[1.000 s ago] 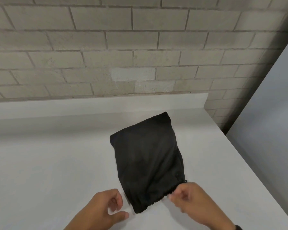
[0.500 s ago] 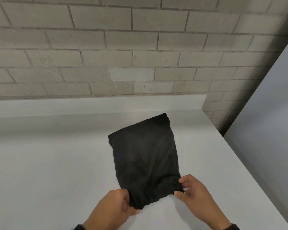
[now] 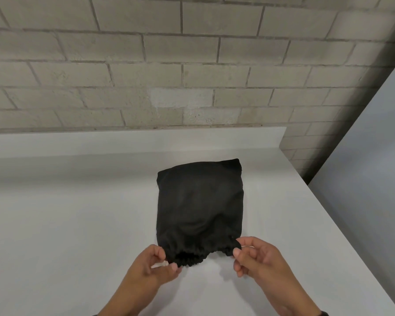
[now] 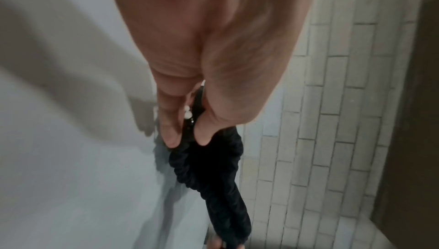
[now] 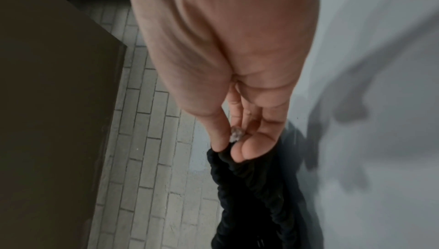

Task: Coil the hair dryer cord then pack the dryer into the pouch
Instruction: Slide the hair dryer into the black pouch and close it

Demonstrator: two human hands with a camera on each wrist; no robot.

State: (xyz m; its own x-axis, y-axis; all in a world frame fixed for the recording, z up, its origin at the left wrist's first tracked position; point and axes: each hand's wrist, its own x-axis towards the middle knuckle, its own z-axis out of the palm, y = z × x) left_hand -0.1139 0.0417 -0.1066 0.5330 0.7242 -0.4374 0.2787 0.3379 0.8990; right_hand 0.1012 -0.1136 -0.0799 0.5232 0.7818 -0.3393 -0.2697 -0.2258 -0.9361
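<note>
Both hands now pinch the pouch's (image 3: 200,208) gathered mouth, left hand (image 3: 156,263) and right hand (image 3: 258,258) at opposite corners.

I am holding both hands low in front of me, forearms angling inward. My left hand (image 3: 156,265) is pinching a pale drawstring tip between thumb and curled fingers (image 4: 170,132). My right hand (image 3: 258,258) is pinching the other pale tip, thumb pressing against its fingertips (image 5: 247,149).

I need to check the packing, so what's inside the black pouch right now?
The pouch bulges, so something fills it, but the fabric hides what. Both hands pinch its gathered mouth.
</note>
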